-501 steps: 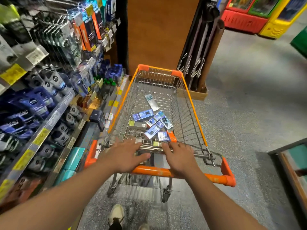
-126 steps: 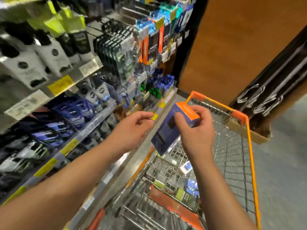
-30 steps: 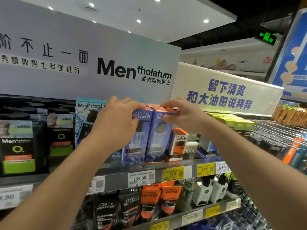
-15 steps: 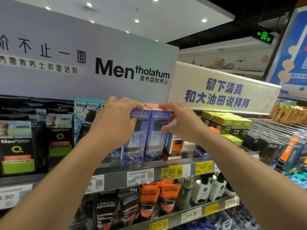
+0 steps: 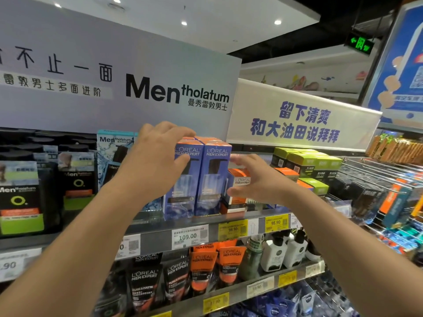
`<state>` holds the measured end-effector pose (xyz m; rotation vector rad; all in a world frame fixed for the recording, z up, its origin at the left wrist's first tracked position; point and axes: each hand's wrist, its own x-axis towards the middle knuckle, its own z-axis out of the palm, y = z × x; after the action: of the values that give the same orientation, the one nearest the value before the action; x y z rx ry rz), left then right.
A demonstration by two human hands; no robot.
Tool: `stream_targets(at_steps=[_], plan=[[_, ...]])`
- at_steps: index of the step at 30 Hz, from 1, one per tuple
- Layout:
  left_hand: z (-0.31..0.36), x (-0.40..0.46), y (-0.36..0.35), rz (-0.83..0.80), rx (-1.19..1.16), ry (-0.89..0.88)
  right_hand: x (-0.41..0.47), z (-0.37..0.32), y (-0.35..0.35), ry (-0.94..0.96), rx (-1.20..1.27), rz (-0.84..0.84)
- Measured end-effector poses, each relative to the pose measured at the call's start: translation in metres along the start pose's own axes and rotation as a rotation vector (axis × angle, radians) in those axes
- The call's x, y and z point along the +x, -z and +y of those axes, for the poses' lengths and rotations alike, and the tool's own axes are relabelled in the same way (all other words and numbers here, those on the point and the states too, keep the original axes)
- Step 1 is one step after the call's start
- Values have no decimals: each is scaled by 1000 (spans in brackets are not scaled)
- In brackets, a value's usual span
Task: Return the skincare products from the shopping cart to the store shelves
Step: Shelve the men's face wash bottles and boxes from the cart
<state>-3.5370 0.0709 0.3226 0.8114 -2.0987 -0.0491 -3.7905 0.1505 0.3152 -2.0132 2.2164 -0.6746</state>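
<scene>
Shelf (image 5: 160, 227): 2 boxes (image 5: 212, 179) between left fingers (image 5: 183, 160), right fingers (image 5: 235, 159)

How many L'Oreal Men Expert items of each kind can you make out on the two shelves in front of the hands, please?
Tall blue boxes, top shelf: 2
Small orange-and-white box, top shelf: 1
Black tubes, lower shelf: 2
Orange tubes, lower shelf: 2
Total: 7

Two boxes (image 5: 199, 179) side by side on shelf (image 5: 160, 234), tubes (image 5: 203, 268) below, sign (image 5: 114, 72) above
</scene>
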Motion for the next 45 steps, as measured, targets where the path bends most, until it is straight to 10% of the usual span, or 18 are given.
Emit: stream_targets(at_steps=[16,26,45], plan=[[25,-15,6,3,-88,-3,-14,9,-13,-11,110,66],[69,-34,-7,54,-425,-73,-75,29,-32,16,472,530],[218,-116,-155,-537,-815,-173,-304,111,-68,-423,806,831]])
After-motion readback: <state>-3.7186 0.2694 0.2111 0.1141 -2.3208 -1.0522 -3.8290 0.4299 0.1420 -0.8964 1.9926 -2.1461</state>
